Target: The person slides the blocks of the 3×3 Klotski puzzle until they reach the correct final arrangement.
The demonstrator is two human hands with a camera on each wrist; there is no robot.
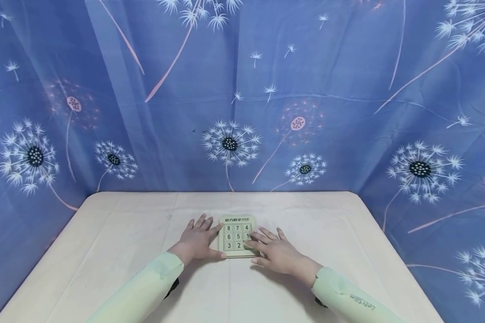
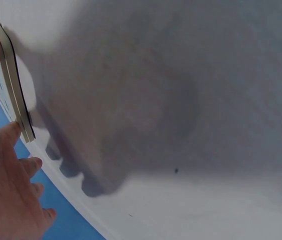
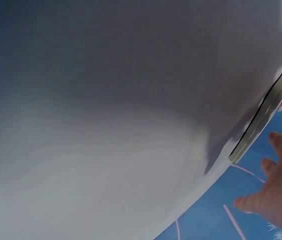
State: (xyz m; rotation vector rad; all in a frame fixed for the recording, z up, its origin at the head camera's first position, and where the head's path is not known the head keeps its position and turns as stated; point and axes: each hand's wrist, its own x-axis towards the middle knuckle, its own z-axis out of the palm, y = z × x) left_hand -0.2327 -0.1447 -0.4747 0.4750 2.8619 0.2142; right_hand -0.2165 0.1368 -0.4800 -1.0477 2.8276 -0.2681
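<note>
A pale green sliding number puzzle [image 1: 237,257] lies flat on the table, with rows 8 7 4, 6 5 1 and 3 2 showing. The right hand's fingers hide its lower right cell. My left hand [image 1: 197,238] is spread at the puzzle's left side, index finger and thumb touching that edge. From the right, my right hand [image 1: 280,253] reaches over with its fingers extended, fingertips on the board's lower right part. Both wrist views show the puzzle's thin side edge [image 2: 15,82] beside the fingers; the right wrist view has that edge [image 3: 266,112] too.
A cream cloth covers the table [image 1: 117,242], its far corners rounded. Blue curtains [image 1: 178,148] printed with dandelions hang behind it and on both sides. Light green sleeves [image 1: 145,287] cover both forearms.
</note>
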